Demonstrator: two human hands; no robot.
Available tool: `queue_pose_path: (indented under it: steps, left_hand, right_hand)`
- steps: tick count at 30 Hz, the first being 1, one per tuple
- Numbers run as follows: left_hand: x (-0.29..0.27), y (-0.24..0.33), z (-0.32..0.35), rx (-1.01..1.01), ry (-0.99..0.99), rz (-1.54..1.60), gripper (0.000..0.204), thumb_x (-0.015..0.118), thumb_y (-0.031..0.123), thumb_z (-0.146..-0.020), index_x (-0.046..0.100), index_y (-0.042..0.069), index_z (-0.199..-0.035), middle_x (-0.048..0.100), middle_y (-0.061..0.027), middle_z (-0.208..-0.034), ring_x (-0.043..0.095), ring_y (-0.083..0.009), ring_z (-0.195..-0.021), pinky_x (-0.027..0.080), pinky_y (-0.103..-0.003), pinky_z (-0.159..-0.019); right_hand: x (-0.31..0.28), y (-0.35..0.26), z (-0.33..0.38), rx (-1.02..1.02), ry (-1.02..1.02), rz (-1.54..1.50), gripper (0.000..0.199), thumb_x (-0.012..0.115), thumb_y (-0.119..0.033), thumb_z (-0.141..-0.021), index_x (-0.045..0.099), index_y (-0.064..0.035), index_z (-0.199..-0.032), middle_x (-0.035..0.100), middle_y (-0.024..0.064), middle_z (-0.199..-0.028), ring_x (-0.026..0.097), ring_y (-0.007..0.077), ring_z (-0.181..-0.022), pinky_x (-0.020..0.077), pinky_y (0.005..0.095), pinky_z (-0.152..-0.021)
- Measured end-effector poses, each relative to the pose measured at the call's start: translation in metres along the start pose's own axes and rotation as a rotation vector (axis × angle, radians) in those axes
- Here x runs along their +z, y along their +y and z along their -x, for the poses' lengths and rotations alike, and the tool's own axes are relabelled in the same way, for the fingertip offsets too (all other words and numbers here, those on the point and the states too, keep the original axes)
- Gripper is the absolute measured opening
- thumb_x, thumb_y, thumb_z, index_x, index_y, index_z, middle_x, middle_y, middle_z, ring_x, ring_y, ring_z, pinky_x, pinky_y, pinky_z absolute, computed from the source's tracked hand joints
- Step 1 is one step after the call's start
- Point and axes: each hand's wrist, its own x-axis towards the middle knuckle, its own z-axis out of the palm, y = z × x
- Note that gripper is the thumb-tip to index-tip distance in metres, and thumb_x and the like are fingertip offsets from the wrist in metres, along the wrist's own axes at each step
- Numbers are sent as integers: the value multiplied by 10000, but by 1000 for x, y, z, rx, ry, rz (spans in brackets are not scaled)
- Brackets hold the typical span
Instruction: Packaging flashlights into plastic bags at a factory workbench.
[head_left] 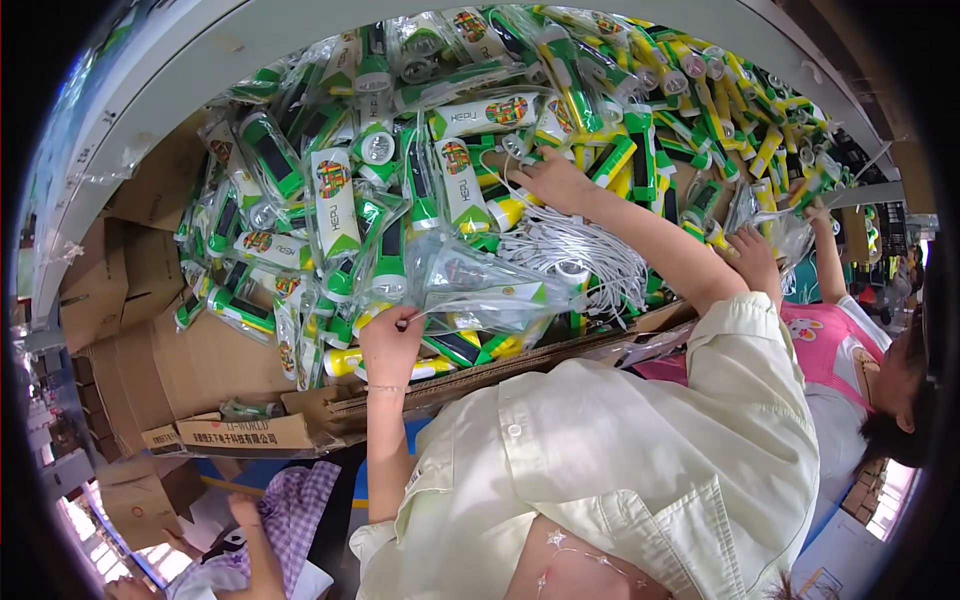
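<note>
My left hand (392,340) pinches the edge of a clear plastic bag (485,290) that lies across the near part of a heap of green, white and yellow flashlights. Whatever is inside the bag is hard to make out through the glare. Farther right, my right hand (552,183) reaches in among the flashlights, its fingers bent down beside a yellow flashlight head (506,212). What those fingers hold, if anything, is not clear. Just below that hand lies a bundle of thin white cables (585,255). Many flashlights, like the white-and-green one (333,205), are in clear bags.
A cardboard edge (420,392) runs along the near side of the heap. Open cartons (125,270) stand at the left. Right of me, a co-worker in a pink apron (825,340) reaches into the heap. Another person in checked purple cloth (300,515) is at lower left.
</note>
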Motion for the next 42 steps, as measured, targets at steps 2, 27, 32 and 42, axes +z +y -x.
queue_pose_path:
  steps: [2, 27, 32, 42]
  left_hand:
    - [2, -3, 1, -19, -22, 39, 151, 691, 141, -744, 690, 5, -810, 643, -91, -625, 588, -132, -504, 438, -258, -506]
    - [9, 26, -1, -21, -31, 127, 267, 618, 264, -798, 656, 4, -750, 562, -188, -581, 562, -370, -563, 417, -397, -517]
    - [3, 36, 12, 145, 49, 140, 220, 607, 179, -824, 630, -35, -781, 510, -150, -509, 537, -191, -450, 381, -309, -463]
    - [-9, 52, 19, 233, 169, 7, 145, 566, 116, -828, 655, 11, -872, 578, -209, -650, 585, -357, -566, 442, -381, -502]
  right_hand:
    - [-23, -2, -3, 179, -66, -157, 431, 566, -157, -764, 434, -95, -1170, 585, 120, -975, 611, 286, -835, 435, 402, -762]
    - [-159, -120, 45, 87, 316, -1008, 395, 743, -143, -699, 596, -46, -1052, 650, 59, -1043, 628, 179, -900, 496, 315, -811]
    - [-116, -146, 34, -201, 481, -808, 375, 667, -124, -710, 566, -74, -1067, 629, 67, -1101, 642, 253, -907, 547, 331, -696]
    - [-113, -173, 19, 247, 13, 19, 226, 577, -113, -707, 573, -25, -915, 616, 78, -805, 632, 215, -696, 495, 291, -517]
